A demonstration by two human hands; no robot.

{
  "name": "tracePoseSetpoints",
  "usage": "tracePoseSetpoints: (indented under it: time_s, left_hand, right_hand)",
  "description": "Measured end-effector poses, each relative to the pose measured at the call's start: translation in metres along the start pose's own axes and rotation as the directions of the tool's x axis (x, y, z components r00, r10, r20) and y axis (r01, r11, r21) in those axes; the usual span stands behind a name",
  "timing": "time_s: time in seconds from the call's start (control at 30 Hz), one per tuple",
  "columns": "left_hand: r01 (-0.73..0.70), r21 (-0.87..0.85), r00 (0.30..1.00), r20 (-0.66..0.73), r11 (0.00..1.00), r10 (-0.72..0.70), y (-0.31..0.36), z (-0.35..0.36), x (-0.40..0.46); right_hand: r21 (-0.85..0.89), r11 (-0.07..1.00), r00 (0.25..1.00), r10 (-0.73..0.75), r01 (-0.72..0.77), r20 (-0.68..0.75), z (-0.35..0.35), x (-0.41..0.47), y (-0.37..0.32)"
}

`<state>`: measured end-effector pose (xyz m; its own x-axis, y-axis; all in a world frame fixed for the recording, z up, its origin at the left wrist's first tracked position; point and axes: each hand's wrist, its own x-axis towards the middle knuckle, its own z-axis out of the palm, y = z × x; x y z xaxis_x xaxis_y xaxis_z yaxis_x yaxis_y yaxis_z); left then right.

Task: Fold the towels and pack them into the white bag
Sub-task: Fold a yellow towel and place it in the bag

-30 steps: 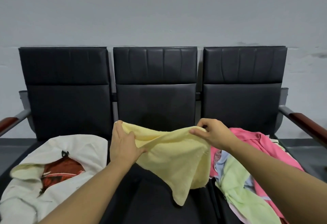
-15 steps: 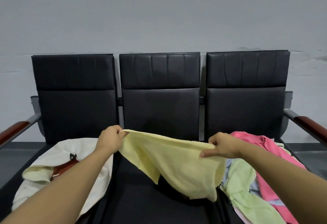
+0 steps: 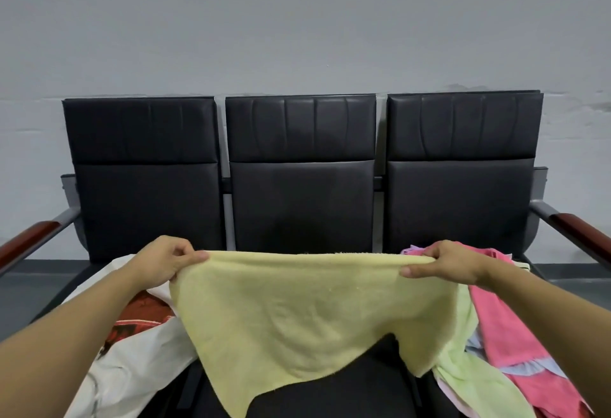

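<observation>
Towel (image 3: 307, 312), yellow, hangs stretched over the middle seat (image 3: 363, 388), left hand (image 3: 165, 262) and right hand (image 3: 446, 264) each pinching a top corner, likely to square it for folding; white bag (image 3: 132, 374) lies left of that seat, unfolded towel pile (image 3: 515, 345) right.

A row of 3 joined black leather-look seats (image 3: 301, 199) is standing against a plain pale grey wall (image 3: 297, 21). Each padded backrest is showing a stitched upper panel above a smooth lower one. A reddish-brown wooden armrest on a grey metal bracket (image 3: 29, 245) is flanking the row's left end, and a matching armrest (image 3: 582, 236) is flanking its right end. A dark grey floor (image 3: 36, 285) is running below the wall.
</observation>
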<state>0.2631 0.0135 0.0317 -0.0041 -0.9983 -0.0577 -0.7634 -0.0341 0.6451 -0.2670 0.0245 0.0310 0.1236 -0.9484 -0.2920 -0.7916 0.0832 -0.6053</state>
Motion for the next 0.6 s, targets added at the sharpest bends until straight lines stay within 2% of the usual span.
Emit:
tracePoseSetpoints:
  time_s: [0.17, 0.33, 0.43, 0.6]
  left_hand:
    - [0.1, 0.18, 0.985, -0.156, 0.979, -0.072, -0.003, 0.004, 0.003]
    - [0.184, 0.226, 0.96, -0.252, 0.957, -0.125, -0.007, 0.0, 0.007]
    - [0.232, 0.238, 0.937, -0.314, 0.943, -0.151, -0.013, -0.002, 0.005]
    - [0.267, 0.241, 0.922, -0.345, 0.933, -0.175, -0.02, -0.008, 0.0]
  right_hand:
    - [0.063, 0.998, 0.999, -0.027, 0.028, -0.018, -0.006, -0.007, -0.017]
    - [-0.203, 0.979, 1.0, 0.01, -0.008, 0.01, -0.011, -0.006, -0.015]
    - [-0.267, 0.963, 1.0, 0.02, -0.02, -0.002, -0.013, -0.005, -0.001]
    - [-0.186, 0.982, 0.996, -0.01, -0.007, -0.087, -0.017, -0.018, -0.002]
